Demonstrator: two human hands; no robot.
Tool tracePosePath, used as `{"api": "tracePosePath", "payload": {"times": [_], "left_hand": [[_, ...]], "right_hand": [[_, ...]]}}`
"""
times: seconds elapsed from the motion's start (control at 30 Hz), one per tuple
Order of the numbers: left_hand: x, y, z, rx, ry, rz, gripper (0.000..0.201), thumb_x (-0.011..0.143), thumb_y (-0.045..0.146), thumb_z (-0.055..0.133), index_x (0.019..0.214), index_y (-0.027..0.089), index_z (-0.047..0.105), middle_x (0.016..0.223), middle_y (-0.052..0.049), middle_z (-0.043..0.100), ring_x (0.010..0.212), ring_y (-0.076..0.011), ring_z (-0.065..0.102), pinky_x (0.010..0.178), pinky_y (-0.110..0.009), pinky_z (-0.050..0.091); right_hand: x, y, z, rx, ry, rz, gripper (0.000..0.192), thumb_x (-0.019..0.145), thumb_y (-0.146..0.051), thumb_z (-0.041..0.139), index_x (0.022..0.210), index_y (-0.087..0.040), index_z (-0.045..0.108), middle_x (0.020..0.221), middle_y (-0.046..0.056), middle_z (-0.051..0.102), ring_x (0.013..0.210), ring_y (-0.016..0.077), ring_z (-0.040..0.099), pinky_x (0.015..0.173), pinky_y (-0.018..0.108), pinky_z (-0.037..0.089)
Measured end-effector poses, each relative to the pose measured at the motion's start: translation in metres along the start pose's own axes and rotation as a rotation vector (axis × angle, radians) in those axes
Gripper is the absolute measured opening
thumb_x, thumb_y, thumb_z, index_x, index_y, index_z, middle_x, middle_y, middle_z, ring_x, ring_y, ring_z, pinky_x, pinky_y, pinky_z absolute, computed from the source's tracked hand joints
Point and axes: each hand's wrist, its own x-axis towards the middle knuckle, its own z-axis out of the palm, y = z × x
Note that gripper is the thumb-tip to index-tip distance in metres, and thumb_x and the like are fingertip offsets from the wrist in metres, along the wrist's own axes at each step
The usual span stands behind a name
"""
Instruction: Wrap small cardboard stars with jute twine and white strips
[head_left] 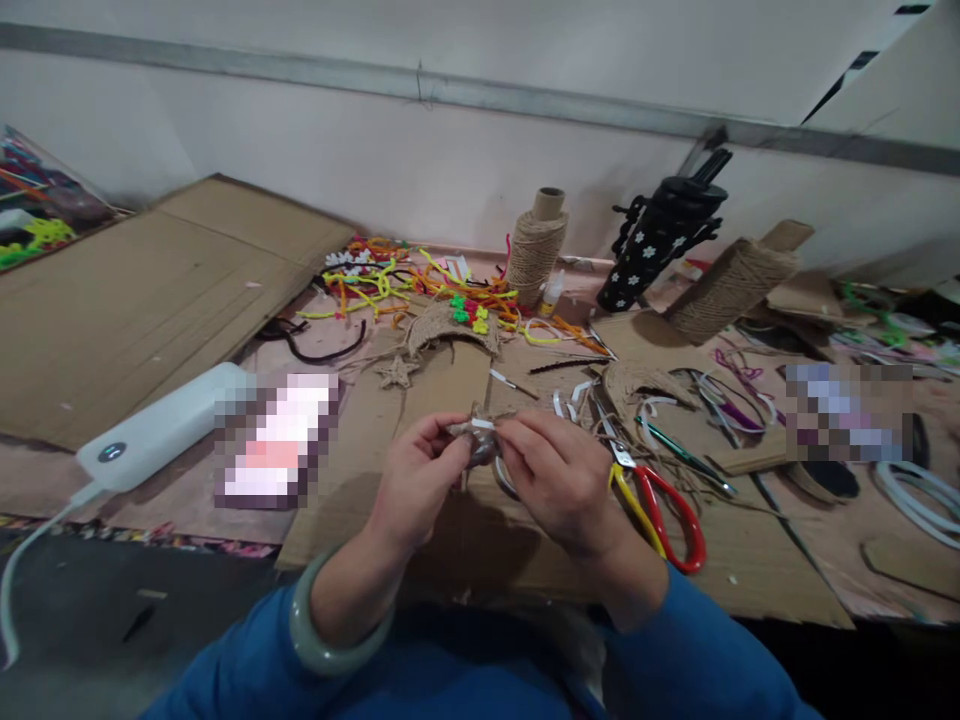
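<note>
Cardboard sheet [450, 540] lying under everything, bearing an upright jute spool [534, 250] and a tipped one [724, 285]. No containers showing. Jute-wrapped star [397, 373] lying finished beside scissors [660, 505]. Left hand [416, 480] and right hand [559, 480] pinching closed on a small twine piece [480, 440], seemingly half-wrapped, above the sheet.

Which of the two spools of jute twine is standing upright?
The left spool, beside the small glue bottle, stands upright; the right spool leans over.
</note>
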Motion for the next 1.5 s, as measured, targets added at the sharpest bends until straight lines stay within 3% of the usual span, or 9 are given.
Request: {"api": "tracePosePath", "payload": {"times": [0.47,0.7,1.0,1.1,1.3,1.5], "left_hand": [[0.0004,-0.0046,-0.0022,0.014,-0.017,0.024,0.019,0.063,0.020,0.069,0.080,0.015,0.063,0.053,0.004,0.058,0.044,-0.0051,0.045,0.039,-0.014,0.034],[0.0000,-0.0055,-0.0027,-0.002,-0.033,0.031,0.019,0.065,0.023,0.070,0.081,0.016,0.063,0.055,0.004,0.058,0.047,-0.0062,0.049,0.039,-0.014,0.034],[0.0006,-0.0076,-0.0066,-0.072,-0.099,0.050,0.022,0.070,0.035,0.071,0.083,0.017,0.067,0.070,0.000,0.063,0.054,-0.0070,0.050,0.044,-0.016,0.040],[0.0018,-0.0059,-0.0051,-0.098,-0.094,0.017,0.025,0.068,0.039,0.073,0.076,0.016,0.066,0.065,0.001,0.062,0.055,-0.0071,0.051,0.046,-0.016,0.041],[0.0059,-0.0020,-0.0016,-0.087,-0.022,-0.036,0.024,0.058,0.027,0.078,0.068,0.015,0.060,0.058,0.003,0.062,0.054,-0.0074,0.054,0.053,-0.018,0.042],[0.0091,-0.0024,-0.0066,-0.107,0.036,-0.011,0.020,0.060,0.027,0.073,0.069,0.016,0.058,0.056,0.005,0.057,0.054,-0.0086,0.051,0.052,-0.020,0.039]], "right_hand": [[-0.0027,-0.0015,0.0017,-0.032,-0.042,-0.006,0.011,0.087,-0.018,0.052,0.092,-0.019,0.062,0.082,0.005,0.068,0.072,0.0153,0.061,0.067,0.026,0.047],[-0.0041,-0.0023,0.0015,-0.032,-0.078,-0.011,0.016,0.087,-0.017,0.052,0.100,-0.017,0.063,0.084,0.006,0.067,0.075,0.0168,0.060,0.068,0.027,0.046],[-0.0030,-0.0041,0.0001,-0.045,-0.103,-0.015,0.017,0.087,-0.015,0.053,0.100,-0.016,0.064,0.082,0.006,0.066,0.074,0.0165,0.058,0.066,0.027,0.044],[-0.0048,-0.0037,0.0008,-0.042,-0.131,-0.029,0.021,0.087,-0.015,0.052,0.103,-0.015,0.065,0.084,0.007,0.067,0.075,0.0172,0.059,0.067,0.027,0.045],[-0.0047,-0.0035,0.0023,-0.010,-0.137,-0.044,0.019,0.086,-0.013,0.054,0.100,-0.015,0.067,0.083,0.006,0.067,0.074,0.0165,0.060,0.066,0.027,0.046],[-0.0019,-0.0017,-0.0024,0.200,-0.068,0.139,0.010,0.087,-0.018,0.056,0.092,-0.017,0.065,0.082,0.006,0.066,0.076,0.0147,0.062,0.068,0.024,0.049]]}}
